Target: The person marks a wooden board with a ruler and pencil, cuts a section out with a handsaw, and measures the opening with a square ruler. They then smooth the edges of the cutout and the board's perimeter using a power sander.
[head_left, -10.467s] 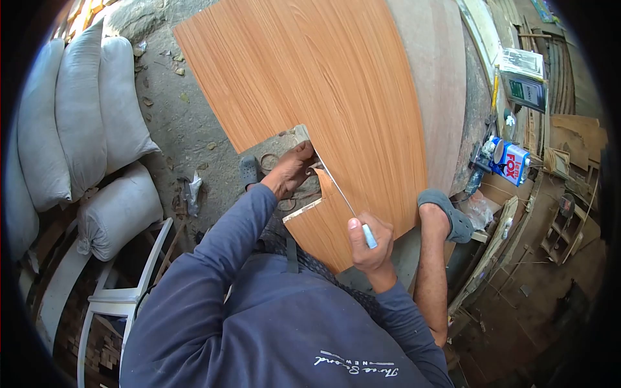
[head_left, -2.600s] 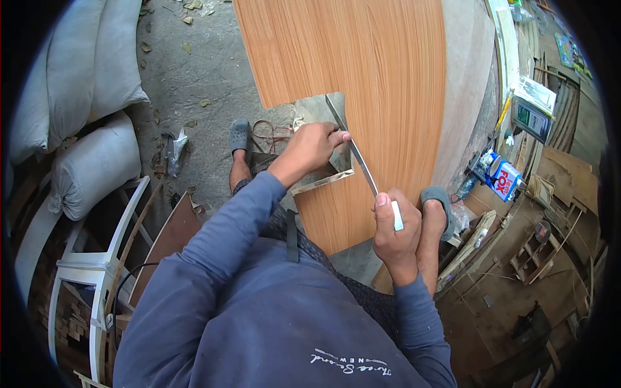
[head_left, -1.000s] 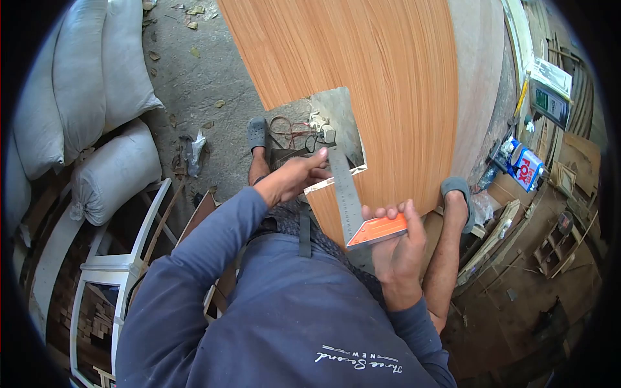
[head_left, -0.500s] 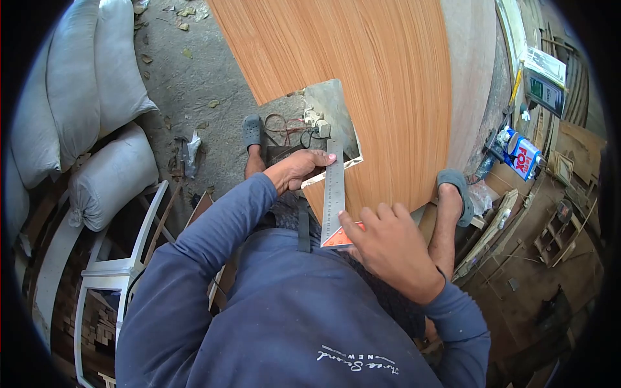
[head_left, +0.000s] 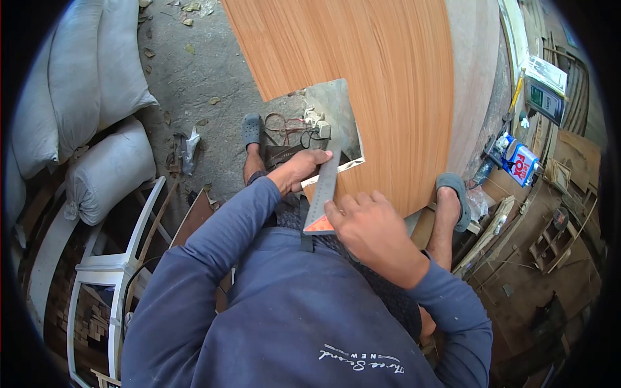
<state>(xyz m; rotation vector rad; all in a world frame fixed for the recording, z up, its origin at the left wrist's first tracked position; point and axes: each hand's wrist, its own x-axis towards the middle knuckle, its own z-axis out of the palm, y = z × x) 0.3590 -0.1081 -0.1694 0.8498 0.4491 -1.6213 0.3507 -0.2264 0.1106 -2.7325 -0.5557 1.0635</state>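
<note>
A wood-grain board (head_left: 381, 84) with a rectangular cut-out lies in front of me. A steel try square (head_left: 325, 191) with an orange-marked corner slants across the narrow strip of board beside the cut-out. My left hand (head_left: 303, 167) is closed on the far part of its blade, thumb on top and fingers hidden below. At the near end, my right hand (head_left: 375, 231) holds the square by its stock, index finger on the corner. The thumb is hidden under that hand.
Full white sacks (head_left: 113, 171) and a white frame (head_left: 107, 278) stand at left. White sockets with cords (head_left: 317, 123) show through the cut-out. A blue-and-white can (head_left: 519, 160), a dark green can (head_left: 545, 97) and wood scraps are at right.
The square's near end has swung left and slightly away from my body, so its blade is more slanted. My right hand has moved left with it. My left hand stays near the same spot.
</note>
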